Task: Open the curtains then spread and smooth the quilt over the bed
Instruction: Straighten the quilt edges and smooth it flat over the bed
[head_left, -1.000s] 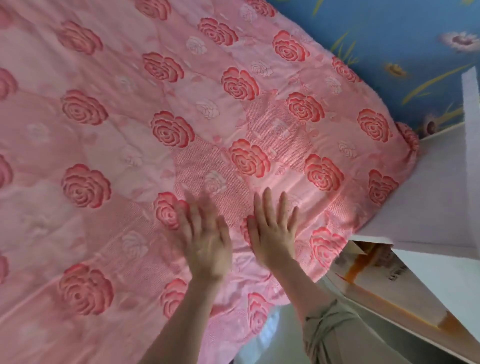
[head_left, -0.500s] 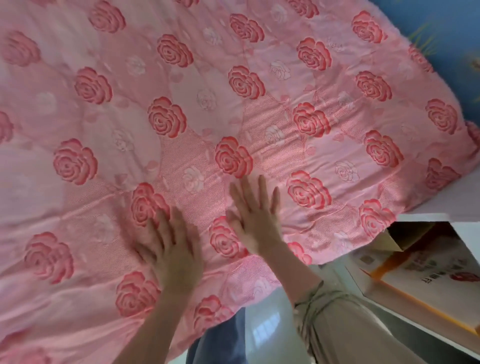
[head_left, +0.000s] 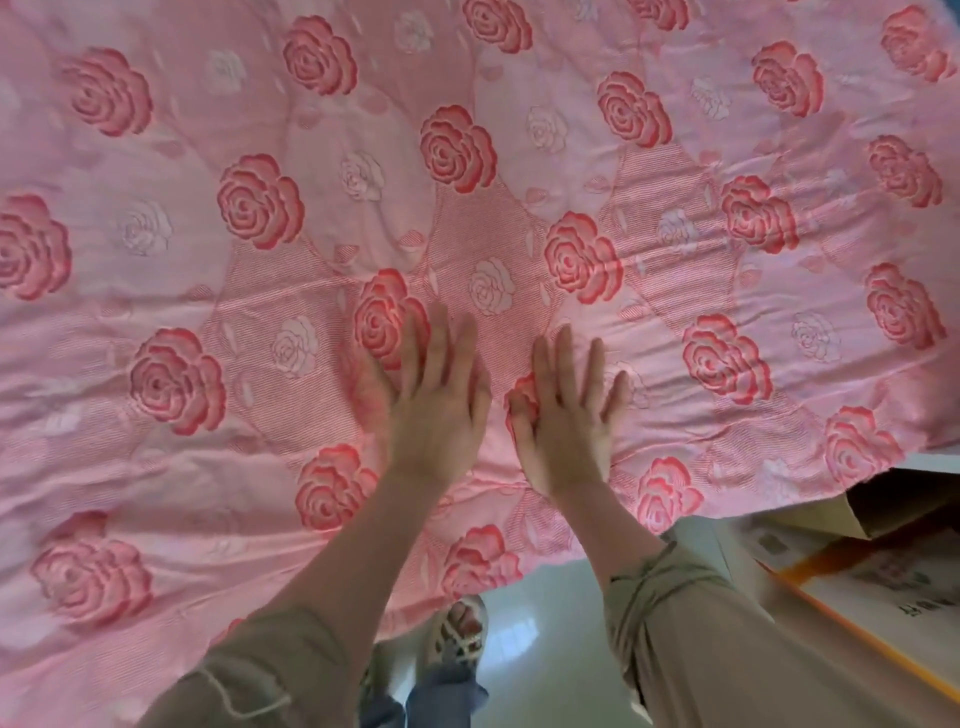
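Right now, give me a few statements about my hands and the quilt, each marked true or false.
1. The left hand and right hand lie palm down on the quilt, fingers straight. True.
2. The right hand pinches a fold of the quilt. False: it lies flat and holds nothing.
3. The quilt shows red roses on pink. True.
4. The box lies left of the hands. False: it is at the right, by the quilt's edge.

Motion-blurred fingers (head_left: 440, 353) of left hand (head_left: 434, 421)
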